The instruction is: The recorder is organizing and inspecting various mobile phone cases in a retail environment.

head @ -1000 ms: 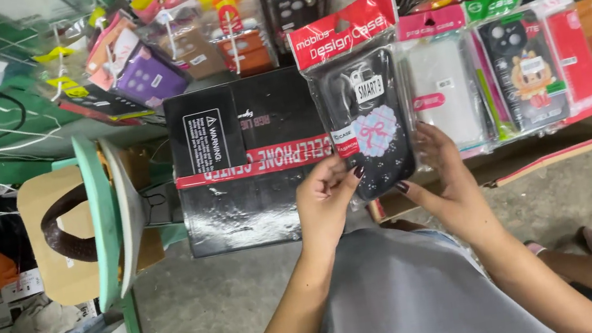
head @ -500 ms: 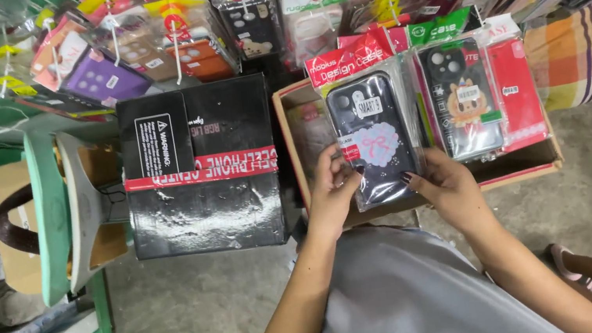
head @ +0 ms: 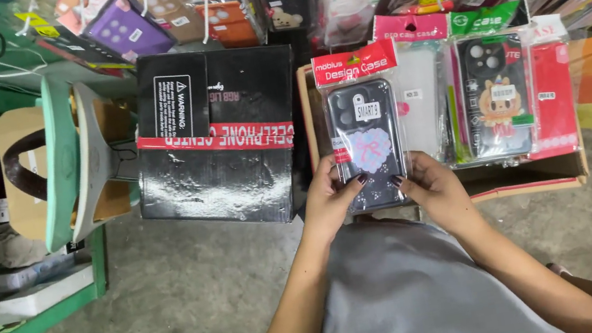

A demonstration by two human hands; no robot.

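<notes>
At the far left a green shelf frame [head: 79,248] stands over the concrete floor [head: 176,312], and beside it sits a black box [head: 216,135] banded with red tape. Next comes the left hand [head: 330,205], fingers curled around the left edge of a packaged dark phone case [head: 365,139] with a pale heart design. The right hand [head: 434,188] grips the packet's lower right edge. The packet is held upright at the front of a cardboard box [head: 520,178] filled with more packaged cases [head: 495,95].
</notes>
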